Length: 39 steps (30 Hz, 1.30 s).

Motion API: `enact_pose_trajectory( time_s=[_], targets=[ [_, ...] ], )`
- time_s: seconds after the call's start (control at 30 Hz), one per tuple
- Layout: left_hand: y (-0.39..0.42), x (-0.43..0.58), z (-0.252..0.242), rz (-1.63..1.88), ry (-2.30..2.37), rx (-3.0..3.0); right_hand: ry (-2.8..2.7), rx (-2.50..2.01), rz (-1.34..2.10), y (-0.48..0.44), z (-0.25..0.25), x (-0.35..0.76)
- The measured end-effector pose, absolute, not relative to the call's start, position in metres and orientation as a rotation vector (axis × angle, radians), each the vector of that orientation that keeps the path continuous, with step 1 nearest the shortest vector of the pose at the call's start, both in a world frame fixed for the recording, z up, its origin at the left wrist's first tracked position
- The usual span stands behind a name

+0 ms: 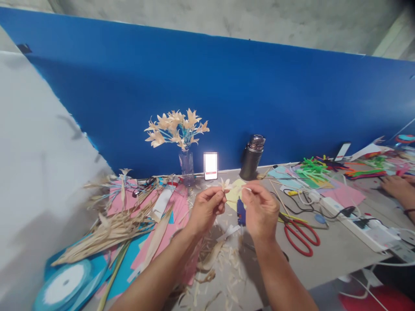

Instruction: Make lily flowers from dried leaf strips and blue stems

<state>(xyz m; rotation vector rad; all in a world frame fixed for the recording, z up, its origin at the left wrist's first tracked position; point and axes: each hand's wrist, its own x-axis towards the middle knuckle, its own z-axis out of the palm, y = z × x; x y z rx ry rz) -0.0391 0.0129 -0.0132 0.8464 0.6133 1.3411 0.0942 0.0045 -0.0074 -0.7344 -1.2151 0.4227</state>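
Between the fingertips of my left hand is a small cream husk flower, its petals pointing up. My right hand is closed in a pinch on a small pale piece, perhaps a petal, too small to make out fully. The two hands are a short way apart above the table. Below and between them a blue glue gun stands with its nozzle up, in front of a yellow paper. Red-handled scissors lie to the right of my right hand.
Behind are a glass vase of husk flowers, a lit phone and a dark thermos. Dried husks and a ribbon roll lie left. A power strip with cords and another person's hand are right.
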Motion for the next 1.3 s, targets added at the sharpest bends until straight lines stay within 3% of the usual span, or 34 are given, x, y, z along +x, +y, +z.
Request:
enact_pose_trajectory(
  time_s=[0.57,0.93,1.3],
  targets=[
    [0.005,-0.039,-0.016,1.439,0.783,1.039,-1.349,-0.88,0.256,0.008,-0.015,0.082],
    [0.002,-0.037,-0.011,1.451,0.896,1.077,-1.406,-0.88,-0.028,0.003,-0.013,0.078],
    [0.003,-0.039,-0.013,1.508,1.005,1.211,-1.411,-0.882,-0.031,0.003,-0.017,0.074]
  ],
)
